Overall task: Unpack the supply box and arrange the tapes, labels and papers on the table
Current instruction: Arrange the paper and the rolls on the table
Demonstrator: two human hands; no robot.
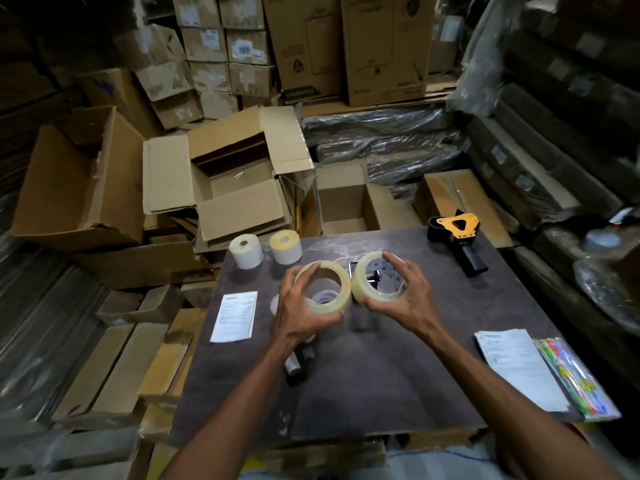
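- Both hands are up over the middle of the dark table (pixel 363 386), each with a roll of clear tape.
- The left hand (pixel 299 313) grips the left tape roll (pixel 325 289), fingers curled over its top rim and thumb under its near edge, the roll tilted so its hole faces the camera.
- The right hand (pixel 403 297) grips the right tape roll (pixel 375 277) the same way, fingers arched over the far rim, thumb along the bottom.
- The two rolls sit side by side in the air, edges just about touching.
- Below the left roll, another clear roll lies on the table, mostly hidden by the hand.
- Open tabletop lies in front of the person, between the forearms and out to the near edge.
- Far-left corner: a white label roll (pixel 245 250) and a yellowish label roll (pixel 285 247) stand upright, right at the table's edge.
- Left edge: a printed paper slip (pixel 235 317) lies flat.
- Right edge: a stack of printed papers (pixel 517 368), with a colourful packet (pixel 575 377) beside it reaching the table's right edge.
- Far-right corner: a black and orange tape dispenser (pixel 457 237).
- A small dark object under the left forearm is too blurred to name.
- Beyond the far edge, an open cardboard box (pixel 235 181) with flaps spread, and stacked cartons crowd every side of the table.
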